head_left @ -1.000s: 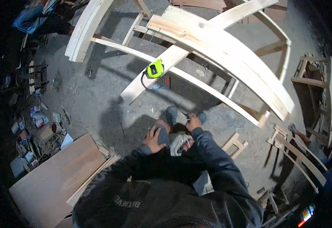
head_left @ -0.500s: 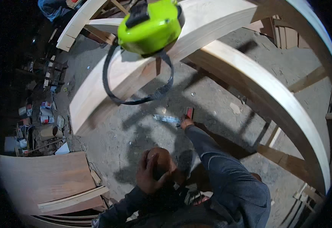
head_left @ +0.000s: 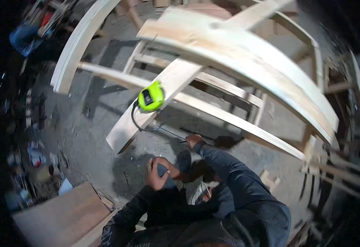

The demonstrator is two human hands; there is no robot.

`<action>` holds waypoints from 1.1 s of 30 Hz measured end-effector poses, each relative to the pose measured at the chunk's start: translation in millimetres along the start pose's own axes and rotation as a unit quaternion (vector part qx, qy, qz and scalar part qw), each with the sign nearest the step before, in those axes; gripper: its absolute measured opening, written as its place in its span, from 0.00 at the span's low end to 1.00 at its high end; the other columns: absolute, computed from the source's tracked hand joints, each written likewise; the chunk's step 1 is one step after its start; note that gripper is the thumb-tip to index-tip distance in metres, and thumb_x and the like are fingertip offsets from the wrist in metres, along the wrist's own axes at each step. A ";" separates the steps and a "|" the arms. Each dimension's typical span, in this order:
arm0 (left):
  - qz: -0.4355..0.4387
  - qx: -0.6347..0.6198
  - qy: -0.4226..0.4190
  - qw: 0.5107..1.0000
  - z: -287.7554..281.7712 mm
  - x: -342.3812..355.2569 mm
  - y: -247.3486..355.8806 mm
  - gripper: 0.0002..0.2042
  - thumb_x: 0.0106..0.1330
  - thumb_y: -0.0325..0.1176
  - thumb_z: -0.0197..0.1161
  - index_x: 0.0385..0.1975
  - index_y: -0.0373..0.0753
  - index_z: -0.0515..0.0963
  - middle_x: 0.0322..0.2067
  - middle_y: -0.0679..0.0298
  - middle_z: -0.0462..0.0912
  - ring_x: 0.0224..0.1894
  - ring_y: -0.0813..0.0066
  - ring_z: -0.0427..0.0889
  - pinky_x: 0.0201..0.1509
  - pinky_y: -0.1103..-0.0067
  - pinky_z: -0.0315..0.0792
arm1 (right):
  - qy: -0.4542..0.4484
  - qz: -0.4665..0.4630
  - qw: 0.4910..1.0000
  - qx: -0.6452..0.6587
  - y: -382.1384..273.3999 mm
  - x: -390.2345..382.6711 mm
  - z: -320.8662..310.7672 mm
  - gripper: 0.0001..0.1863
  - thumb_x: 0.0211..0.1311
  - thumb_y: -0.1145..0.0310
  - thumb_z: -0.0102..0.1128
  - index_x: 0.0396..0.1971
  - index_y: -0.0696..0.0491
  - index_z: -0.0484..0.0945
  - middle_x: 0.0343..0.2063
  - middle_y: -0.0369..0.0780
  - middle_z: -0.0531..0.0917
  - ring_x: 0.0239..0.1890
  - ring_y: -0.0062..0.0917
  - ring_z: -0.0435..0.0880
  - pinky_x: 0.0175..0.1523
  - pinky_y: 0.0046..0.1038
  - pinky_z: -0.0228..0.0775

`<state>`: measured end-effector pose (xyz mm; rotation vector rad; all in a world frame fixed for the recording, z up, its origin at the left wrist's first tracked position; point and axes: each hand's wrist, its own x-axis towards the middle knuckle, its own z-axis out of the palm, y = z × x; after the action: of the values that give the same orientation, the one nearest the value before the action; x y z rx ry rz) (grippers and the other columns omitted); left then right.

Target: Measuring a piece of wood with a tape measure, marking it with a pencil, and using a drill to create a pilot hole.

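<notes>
My left hand [head_left: 155, 177] rests against my bent leg at lower centre, thumb spread away from the fingers and dark grey cloth showing between them. Farther out to the right, my right hand [head_left: 194, 141] is closed round the end of a thin dark strip [head_left: 174, 135], which points up-left; it looks like a blade seen edge-on. Beyond both hands, a rounded lime-green case [head_left: 153, 99] with a black clip and looped strap, perhaps a tape measure, lies on a pale board [head_left: 124, 127]. The strip's far end appears close to that strap.
A large curved wooden frame [head_left: 246, 61] with crossbars spans the far side and right. Another curved piece [head_left: 79, 45] stands at far left. A plywood sheet [head_left: 62, 214] lies at lower left, below scattered cans and scraps [head_left: 40, 160]. Small wood offcuts [head_left: 269, 180] lie right of my leg.
The view has shifted, so the lime-green case appears smaller and lower. My right hand appears slightly lower and left; the silvery blade and red piece beside it no longer show. My left hand stays at my leg.
</notes>
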<state>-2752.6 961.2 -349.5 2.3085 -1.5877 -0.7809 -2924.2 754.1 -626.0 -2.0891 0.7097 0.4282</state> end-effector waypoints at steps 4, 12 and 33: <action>-0.072 0.022 -0.154 0.985 -12.4 1.2 20.3 0.35 0.66 0.52 0.67 0.70 0.47 0.64 0.71 0.49 0.59 0.73 0.39 0.57 0.68 0.51 0.65 | 0.199 0.201 0.956 0.070 -98.6 -194.4 -97.5 0.13 0.56 0.63 0.64 0.37 0.54 0.87 0.32 0.54 0.86 0.37 0.53 0.86 0.44 0.49 0.78; 0.140 -0.205 -0.306 0.919 -81.2 22.9 247.5 0.18 0.73 0.45 0.61 0.53 0.39 0.79 0.43 0.53 0.85 0.46 0.54 0.85 0.53 0.67 0.77 | 0.421 0.488 0.696 0.317 -118.9 -566.2 -65.4 0.17 0.61 0.59 0.65 0.43 0.54 0.87 0.36 0.52 0.88 0.41 0.45 0.89 0.46 0.40 0.79; 0.315 0.242 -0.191 0.898 -20.3 233.5 706.5 0.32 0.72 0.67 0.45 0.50 0.46 0.84 0.40 0.46 0.87 0.45 0.46 0.86 0.50 0.60 0.78 | 0.680 0.249 0.457 0.517 118.7 -677.5 -285.7 0.17 0.72 0.66 0.59 0.55 0.59 0.82 0.41 0.36 0.87 0.42 0.17 0.81 0.48 0.24 0.73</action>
<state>-3238.7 473.0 -67.6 1.7350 -2.7707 -0.7500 -3514.2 686.8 -176.4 -0.5209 1.8310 -1.3461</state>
